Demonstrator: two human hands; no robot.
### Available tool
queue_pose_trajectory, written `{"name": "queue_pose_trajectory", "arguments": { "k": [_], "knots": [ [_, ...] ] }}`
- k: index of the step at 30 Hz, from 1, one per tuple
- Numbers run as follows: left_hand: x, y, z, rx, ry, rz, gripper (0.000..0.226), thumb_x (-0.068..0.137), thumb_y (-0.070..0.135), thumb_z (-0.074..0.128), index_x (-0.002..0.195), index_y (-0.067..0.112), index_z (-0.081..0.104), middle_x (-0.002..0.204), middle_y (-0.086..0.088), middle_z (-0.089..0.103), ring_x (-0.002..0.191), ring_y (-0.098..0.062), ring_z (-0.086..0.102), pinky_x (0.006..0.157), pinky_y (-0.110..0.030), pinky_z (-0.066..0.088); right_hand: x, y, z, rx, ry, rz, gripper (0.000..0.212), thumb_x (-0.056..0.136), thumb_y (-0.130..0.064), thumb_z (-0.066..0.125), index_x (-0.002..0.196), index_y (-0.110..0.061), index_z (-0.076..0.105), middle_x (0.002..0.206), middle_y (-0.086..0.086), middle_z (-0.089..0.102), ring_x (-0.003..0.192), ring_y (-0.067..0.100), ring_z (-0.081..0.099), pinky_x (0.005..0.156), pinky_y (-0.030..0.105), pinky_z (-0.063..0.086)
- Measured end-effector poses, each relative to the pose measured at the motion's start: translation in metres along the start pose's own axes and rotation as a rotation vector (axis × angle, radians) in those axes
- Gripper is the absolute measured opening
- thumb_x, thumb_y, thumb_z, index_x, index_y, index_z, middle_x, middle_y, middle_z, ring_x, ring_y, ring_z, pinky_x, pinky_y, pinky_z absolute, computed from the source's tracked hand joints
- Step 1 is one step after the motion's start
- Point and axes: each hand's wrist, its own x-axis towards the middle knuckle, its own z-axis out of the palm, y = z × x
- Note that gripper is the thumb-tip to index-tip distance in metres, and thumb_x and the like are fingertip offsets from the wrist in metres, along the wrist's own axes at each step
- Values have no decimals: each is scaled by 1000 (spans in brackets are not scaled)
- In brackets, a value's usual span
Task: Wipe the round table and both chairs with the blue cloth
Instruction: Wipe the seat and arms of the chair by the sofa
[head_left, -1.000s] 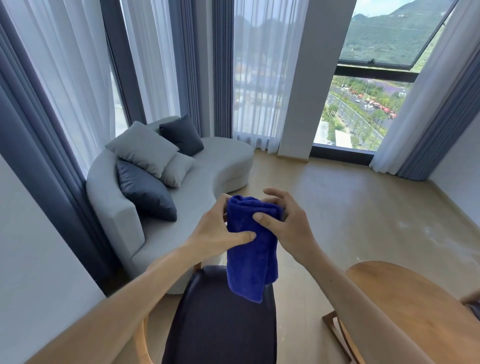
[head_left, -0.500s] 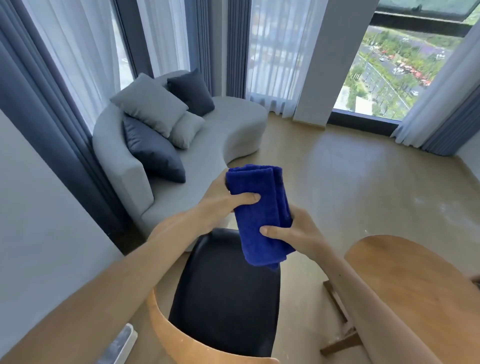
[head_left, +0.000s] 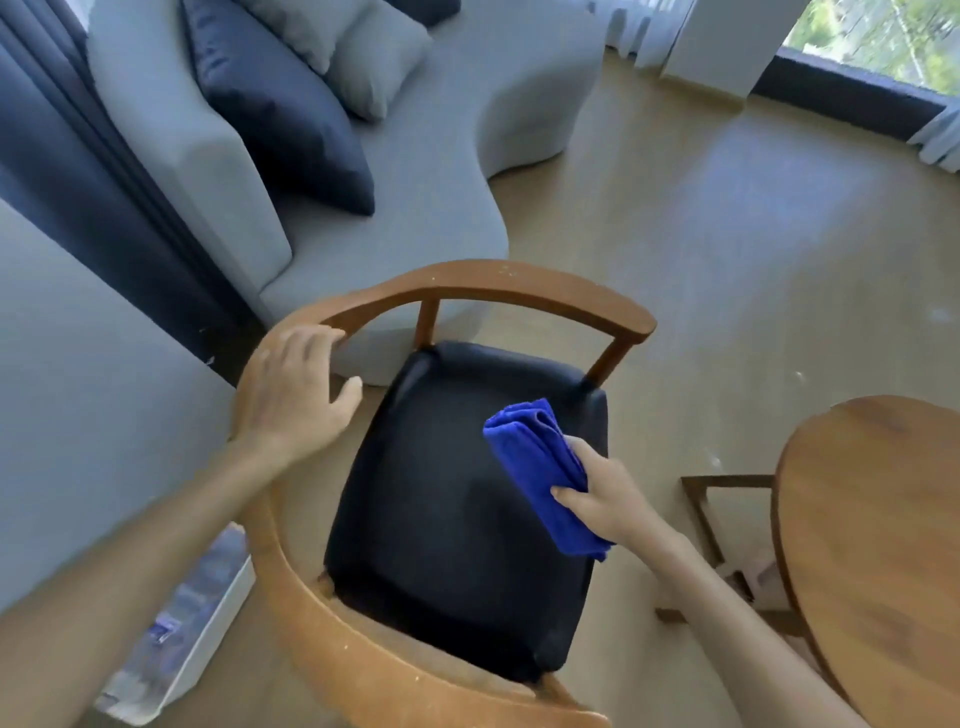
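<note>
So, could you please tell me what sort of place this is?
Probably a living room or lounge: a curved grey sofa with cushions, a wooden chair beside a round table, and curtains by a large window.

Both arms are bare all the way up, no sleeves in shot at all. Left hand (head_left: 293, 387) and right hand (head_left: 602, 493) are bare too: no gloves, no watch, no rings or wristbands that I can see.
</note>
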Motion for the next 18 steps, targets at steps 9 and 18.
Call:
{"name": "queue_pose_trajectory", "arguments": {
  "k": [9,18],
  "knots": [
    [22,-89,82,345,153,191,53,83,32,46,125,-1,52,140,-23,43,134,-41,35,111,-57,21,76,110,129,-615,-25,-58,59,81,-24,55,138,-18,40,132,-1,45,113,23,48,91,32,40],
    [21,-100,100,447,316,237,45,86,28,42,122,0,44,140,-22,39,131,-42,33,110,-55,22,79,118,153,-722,130,-142,70,59,-7,73,128,-11,59,96,12,61,65,30,52,48,35,47]
  ]
}}
